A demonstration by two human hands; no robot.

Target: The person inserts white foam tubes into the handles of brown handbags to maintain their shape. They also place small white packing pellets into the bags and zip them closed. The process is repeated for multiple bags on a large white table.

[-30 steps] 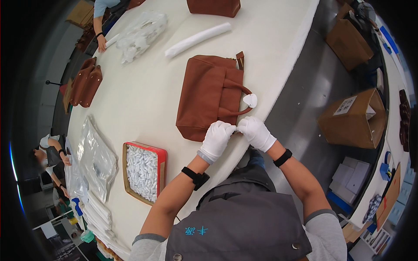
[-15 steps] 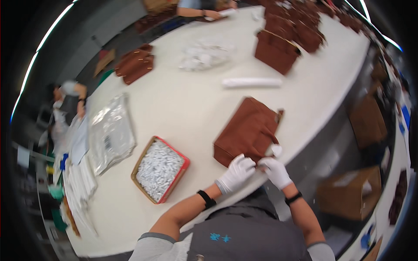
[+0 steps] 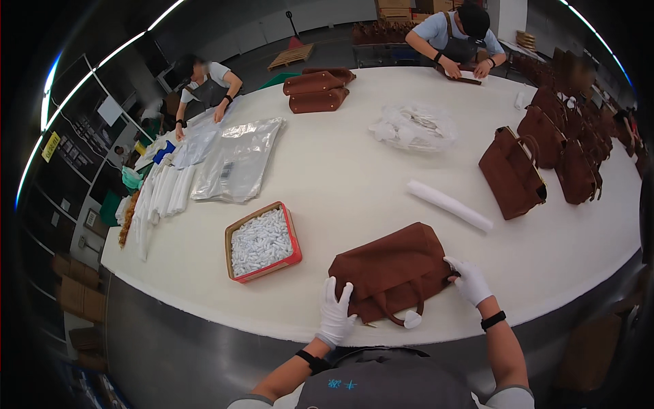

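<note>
A brown handbag (image 3: 395,262) lies on its side near the table's front edge, its handle loop toward me, with a small white tag (image 3: 412,319) at the loop. My left hand (image 3: 335,313), in a white glove, grips the bag's left end, thumb apart from the fingers around the edge. At the bag's right end my right hand (image 3: 471,281), also gloved in white, pinches the corner. The underside of the bag and some fingertips are hidden.
Left of the bag stands a red-rimmed tin (image 3: 298,253) of small white pieces. A white roll (image 3: 449,206) and a clear bag of white items (image 3: 415,128) lie beyond. Flat plastic bags (image 3: 238,160) are at left, upright handbags (image 3: 514,174) at right. Two people work across the table.
The handbag has turned so its handle side faces me. My hands, close together at one corner before, are now apart at its two ends. The head view has swung right.
</note>
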